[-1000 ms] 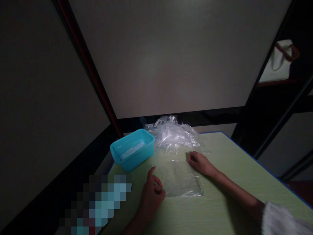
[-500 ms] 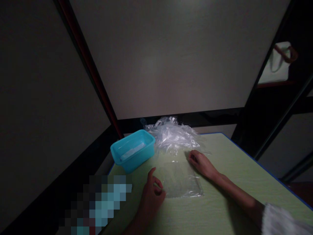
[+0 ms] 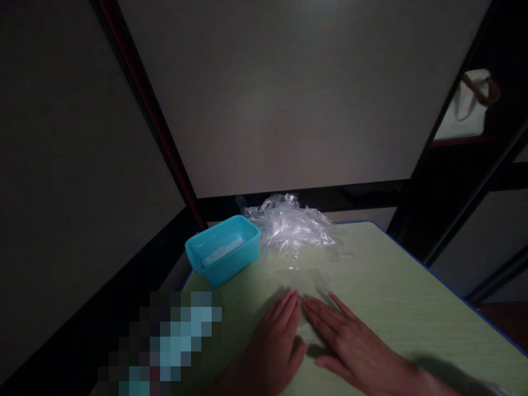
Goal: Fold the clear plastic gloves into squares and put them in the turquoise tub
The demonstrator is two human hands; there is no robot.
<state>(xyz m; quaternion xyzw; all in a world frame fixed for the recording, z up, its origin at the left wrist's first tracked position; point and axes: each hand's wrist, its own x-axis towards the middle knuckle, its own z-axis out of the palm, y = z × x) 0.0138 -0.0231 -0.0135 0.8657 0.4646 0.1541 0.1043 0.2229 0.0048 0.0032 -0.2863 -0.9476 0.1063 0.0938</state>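
A clear plastic bag lies flat on the table in front of me, its near part hidden under my hands. My left hand rests on it from the left, fingers stretched out and lying close together. From the right, my right hand lies palm down on the bag, fingers extended and thumb apart. The fingertips of both hands almost meet over the middle of the bag. Neither hand grips anything.
A heap of crumpled clear plastic bags lies at the table's back edge. Left of it stands a turquoise plastic basket with something pale and flat inside. The pale green table has a blue edge. A white bag sits on a shelf at right.
Both hands have come inward and nearer to me over the plastic bag. The left fingers, curled before, are now stretched out, and the right hand has flattened from a loose curl.
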